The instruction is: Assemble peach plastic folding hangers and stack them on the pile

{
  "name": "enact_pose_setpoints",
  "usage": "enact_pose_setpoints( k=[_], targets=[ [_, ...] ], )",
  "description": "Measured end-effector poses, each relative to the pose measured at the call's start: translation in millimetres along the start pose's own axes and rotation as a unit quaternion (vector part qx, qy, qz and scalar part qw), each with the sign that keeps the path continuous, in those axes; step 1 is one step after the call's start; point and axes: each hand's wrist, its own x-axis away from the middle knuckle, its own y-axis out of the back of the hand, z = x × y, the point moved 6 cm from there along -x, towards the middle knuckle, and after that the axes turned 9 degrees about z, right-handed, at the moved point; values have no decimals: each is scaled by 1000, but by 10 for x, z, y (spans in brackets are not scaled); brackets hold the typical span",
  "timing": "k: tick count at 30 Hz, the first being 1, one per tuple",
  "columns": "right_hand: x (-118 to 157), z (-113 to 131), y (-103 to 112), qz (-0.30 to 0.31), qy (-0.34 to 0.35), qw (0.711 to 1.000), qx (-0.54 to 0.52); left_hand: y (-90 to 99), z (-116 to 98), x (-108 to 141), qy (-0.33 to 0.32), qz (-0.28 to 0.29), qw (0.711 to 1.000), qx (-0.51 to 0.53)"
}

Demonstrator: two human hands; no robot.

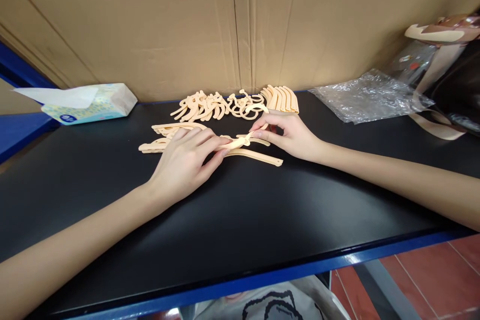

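Observation:
My left hand point(191, 157) pinches the left end of a curved cream plastic piece point(237, 144) between thumb and fingers. Thumb and forefinger of my right hand point(287, 135) are closed on a slim cream part point(258, 131) that meets the left one near the middle; whether the two are joined is too small to tell. Just below them a long cream strip point(258, 156) lies on the black table. More flat cream pieces point(152, 147) lie beside and partly under my left hand.
Along the cardboard wall point(168, 30) lie piles of curved cream pieces point(202, 106), ring-like pieces point(236, 106) and a neat row of strips point(283, 99). A tissue pack point(108, 104) sits at left, clear plastic bags point(367, 97) at right. The black table point(240, 230) has a blue front edge.

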Motion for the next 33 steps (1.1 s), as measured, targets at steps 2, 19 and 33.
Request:
enact_pose_setpoints(
  k=[2,19,33],
  targets=[
    [-1,2,-1,1,2,1000,-1,5,-6,-5,-2,-1,1000,0],
    [4,-2,-6,3,3,1000,-10,8,9,-5,-4,4,1000,7],
    [12,52,-20,1,24,999,22,104,-347,13,-140,-58,972,-180]
  ],
)
